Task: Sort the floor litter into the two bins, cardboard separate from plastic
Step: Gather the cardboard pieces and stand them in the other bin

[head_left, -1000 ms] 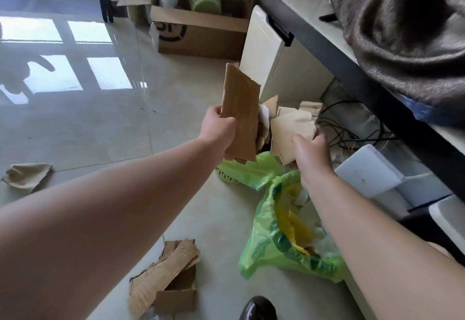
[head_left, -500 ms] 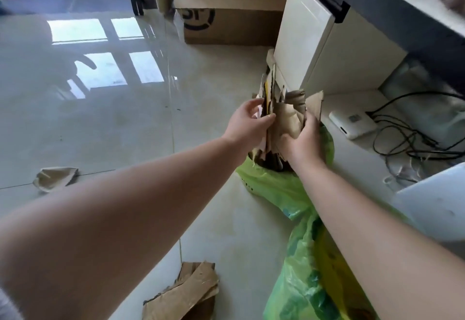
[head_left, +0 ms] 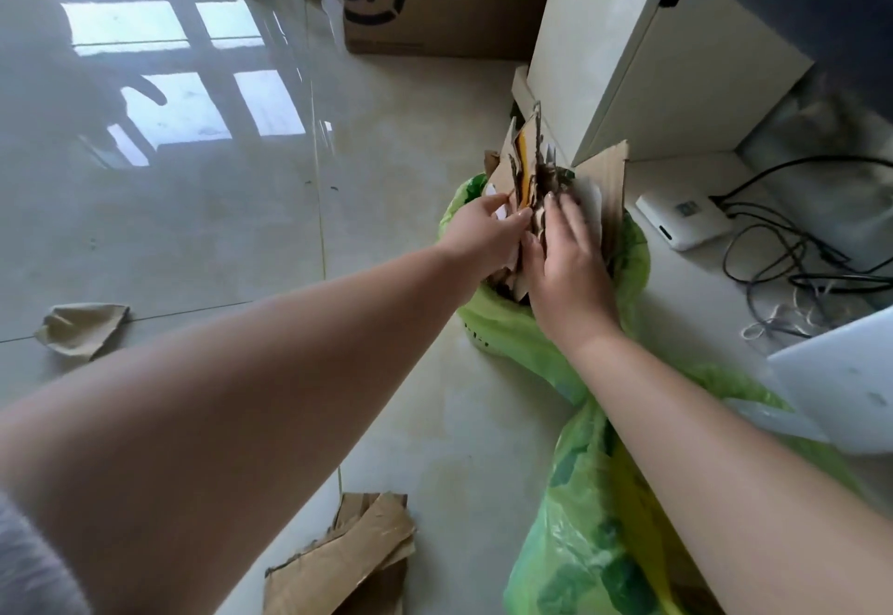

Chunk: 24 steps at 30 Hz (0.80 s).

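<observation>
Both hands, left hand (head_left: 483,232) and right hand (head_left: 565,256), flat-fingered, press cardboard stack (head_left: 536,169) into one green-lined bin (head_left: 633,247) at centre-right; two cardboard scraps (head_left: 352,561) on open floor (head_left: 193,227).

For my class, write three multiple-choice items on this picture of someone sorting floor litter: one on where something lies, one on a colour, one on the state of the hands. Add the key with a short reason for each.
1. Where does the flattened cardboard pile lie?
A. on the floor, near the bottom edge of the picture
B. inside the far bin
C. on the white cabinet

2. What colour is the liner of the far bin?
A. black
B. light green
C. red

3. What are the left hand and right hand doing?
A. hanging empty at the person's sides
B. pressing on the upright cardboard pieces in the far bin
C. lifting the white device with cables

Key: 1 A, the pile rests on the tiles below the left forearm. 2 B, the plastic draped over the rim is light green. 3 B, both palms lie against the standing cardboard, with no closed grip visible.
</observation>
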Each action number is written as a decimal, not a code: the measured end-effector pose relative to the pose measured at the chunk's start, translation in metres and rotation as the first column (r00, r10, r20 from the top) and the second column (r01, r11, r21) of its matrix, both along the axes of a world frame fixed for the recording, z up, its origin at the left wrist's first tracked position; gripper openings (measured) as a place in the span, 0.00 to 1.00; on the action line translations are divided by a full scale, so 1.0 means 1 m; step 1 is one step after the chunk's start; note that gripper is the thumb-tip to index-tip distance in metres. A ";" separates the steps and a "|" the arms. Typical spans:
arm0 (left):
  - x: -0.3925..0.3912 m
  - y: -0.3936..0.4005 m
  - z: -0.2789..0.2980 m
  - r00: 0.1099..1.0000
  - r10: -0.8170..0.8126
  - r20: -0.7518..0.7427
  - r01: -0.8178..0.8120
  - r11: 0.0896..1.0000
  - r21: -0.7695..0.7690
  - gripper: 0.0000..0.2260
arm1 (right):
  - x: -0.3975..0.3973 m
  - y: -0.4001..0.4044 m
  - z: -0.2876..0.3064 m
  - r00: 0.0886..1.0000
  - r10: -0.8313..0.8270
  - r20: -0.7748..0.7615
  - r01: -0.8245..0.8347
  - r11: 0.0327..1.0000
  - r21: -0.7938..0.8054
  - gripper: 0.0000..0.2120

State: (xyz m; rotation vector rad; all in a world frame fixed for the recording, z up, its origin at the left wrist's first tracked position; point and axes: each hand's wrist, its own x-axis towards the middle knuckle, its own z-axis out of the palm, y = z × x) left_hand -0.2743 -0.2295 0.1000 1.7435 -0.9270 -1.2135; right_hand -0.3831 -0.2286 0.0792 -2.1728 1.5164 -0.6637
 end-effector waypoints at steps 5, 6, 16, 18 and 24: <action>-0.001 -0.005 0.001 0.965 -0.153 0.211 0.130 0.984 0.119 0.23 | -0.011 -0.004 -0.016 0.989 -0.001 -0.149 0.014 0.996 0.085 0.22; -0.002 -0.005 -0.001 0.947 -0.175 0.269 0.143 0.980 0.135 0.21 | -0.014 -0.005 -0.018 0.985 -0.004 -0.172 0.020 0.996 0.088 0.21; 0.022 0.019 0.002 0.957 -0.095 0.274 0.109 0.993 -0.037 0.21 | -0.015 0.019 -0.005 0.963 -0.155 0.221 0.166 0.986 -0.032 0.26; 0.029 0.035 0.002 0.974 -0.045 0.222 0.062 0.996 -0.070 0.21 | -0.011 0.036 0.002 0.967 -0.075 0.243 0.108 0.986 -0.124 0.25; 0.070 0.131 -0.036 0.981 -0.042 0.187 0.041 0.999 0.008 0.15 | 0.002 0.111 0.000 0.934 0.341 -0.103 -0.350 0.934 -0.078 0.25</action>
